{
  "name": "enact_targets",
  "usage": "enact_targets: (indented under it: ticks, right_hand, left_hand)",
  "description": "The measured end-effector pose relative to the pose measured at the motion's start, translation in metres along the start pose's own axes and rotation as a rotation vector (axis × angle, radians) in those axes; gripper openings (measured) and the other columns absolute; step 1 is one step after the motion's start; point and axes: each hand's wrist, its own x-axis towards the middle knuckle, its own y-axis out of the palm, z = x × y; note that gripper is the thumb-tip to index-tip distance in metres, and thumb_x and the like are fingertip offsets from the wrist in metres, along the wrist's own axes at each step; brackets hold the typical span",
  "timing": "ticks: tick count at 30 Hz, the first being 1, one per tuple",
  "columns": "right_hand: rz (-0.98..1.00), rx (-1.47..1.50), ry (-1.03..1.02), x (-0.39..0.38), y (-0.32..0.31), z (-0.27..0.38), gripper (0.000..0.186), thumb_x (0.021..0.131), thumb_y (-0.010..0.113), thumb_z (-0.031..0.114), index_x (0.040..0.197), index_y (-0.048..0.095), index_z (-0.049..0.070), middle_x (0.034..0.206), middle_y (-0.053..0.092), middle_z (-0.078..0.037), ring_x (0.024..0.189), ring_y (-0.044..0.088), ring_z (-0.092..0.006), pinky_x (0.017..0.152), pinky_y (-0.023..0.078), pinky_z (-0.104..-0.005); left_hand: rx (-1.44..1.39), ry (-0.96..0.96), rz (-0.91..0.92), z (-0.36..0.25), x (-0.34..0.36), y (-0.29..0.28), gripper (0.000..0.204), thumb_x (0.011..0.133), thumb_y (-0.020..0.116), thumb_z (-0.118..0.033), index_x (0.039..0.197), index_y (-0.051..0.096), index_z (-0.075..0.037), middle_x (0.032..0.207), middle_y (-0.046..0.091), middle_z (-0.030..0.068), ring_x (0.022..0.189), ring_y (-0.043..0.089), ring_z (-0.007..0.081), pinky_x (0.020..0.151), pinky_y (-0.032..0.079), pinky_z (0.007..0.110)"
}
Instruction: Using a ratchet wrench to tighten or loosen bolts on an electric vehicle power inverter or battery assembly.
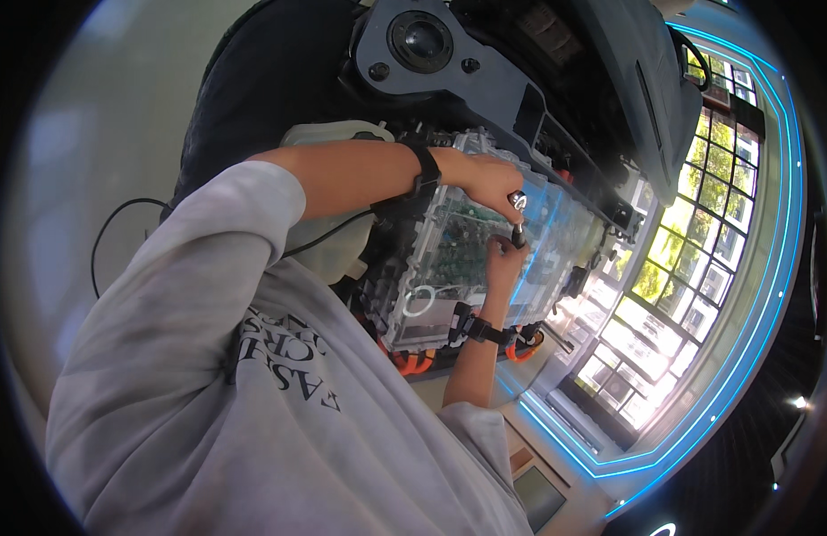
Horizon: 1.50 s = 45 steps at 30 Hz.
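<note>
Our left hand (494, 184) is curled around the silver head of a ratchet-like tool (518, 235), and our right hand (503, 261) pinches its dark end. We have the tool above a clear-covered housing (556, 228), green circuit boards (465, 239) showing through

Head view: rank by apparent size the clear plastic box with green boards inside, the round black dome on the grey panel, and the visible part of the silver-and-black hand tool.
1. Clear plastic box, clearly largest
2. Round black dome
3. Silver-and-black hand tool, visible part only: narrow
</note>
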Motion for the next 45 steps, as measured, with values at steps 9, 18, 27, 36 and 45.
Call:
enact_targets:
  ticks: [9,18,27,36,45]
  right_hand:
    - [0.020,0.353,0.110,-0.129,0.030,0.050,0.023,0.077,0.060,0.015,0.094,0.062,0.001,0.108,0.042,-0.020,0.095,0.051,-0.0340,0.082,0.042,-0.0387]
    - [0.034,0.351,0.036,-0.145,0.022,0.074,0.043,0.079,0.059,0.015,0.118,0.051,-0.001,0.133,0.027,-0.028,0.119,0.035,-0.0427,0.097,0.033,-0.0405]
    - [-0.068,0.048,-0.108,-0.089,0.002,0.034,0.043,0.081,0.056,0.016,0.121,0.050,0.002,0.140,0.014,-0.027,0.123,0.031,-0.0434,0.099,0.029,-0.0426]
    - [0.097,-0.090,-0.361,0.009,-0.016,0.002,0.023,0.080,0.056,0.016,0.099,0.065,0.007,0.124,0.035,-0.024,0.113,0.038,-0.0407,0.095,0.032,-0.0455]
    - [-0.165,-0.048,-0.173,-0.061,0.018,0.029,0.021,0.076,0.056,0.013,0.094,0.061,0.003,0.115,0.038,-0.024,0.107,0.038,-0.0420,0.090,0.033,-0.0458]
  left_hand:
    - [-0.002,-0.003,0.008,0.007,0.009,0.006,0.052,0.079,0.054,-0.045,0.068,0.058,0.005,0.062,0.054,0.0189,0.062,0.055,0.0335,0.058,0.040,0.042]
    - [0.005,-0.040,-0.004,0.011,0.007,0.004,0.051,0.079,0.054,-0.044,0.068,0.058,0.006,0.057,0.050,0.0181,0.055,0.050,0.0304,0.055,0.038,0.042]
    - [-0.018,-0.065,-0.062,0.009,0.007,0.005,0.056,0.077,0.052,-0.051,0.064,0.059,0.002,0.057,0.054,0.0160,0.058,0.055,0.0329,0.056,0.041,0.043]
    - [-0.056,-0.090,-0.084,0.004,0.006,0.005,0.059,0.079,0.051,-0.055,0.062,0.059,0.001,0.056,0.054,0.0140,0.056,0.055,0.0299,0.054,0.042,0.041]
    - [-0.089,-0.072,-0.024,0.005,0.007,0.002,0.059,0.081,0.050,-0.054,0.066,0.059,0.003,0.058,0.054,0.0152,0.059,0.055,0.0310,0.059,0.041,0.042]
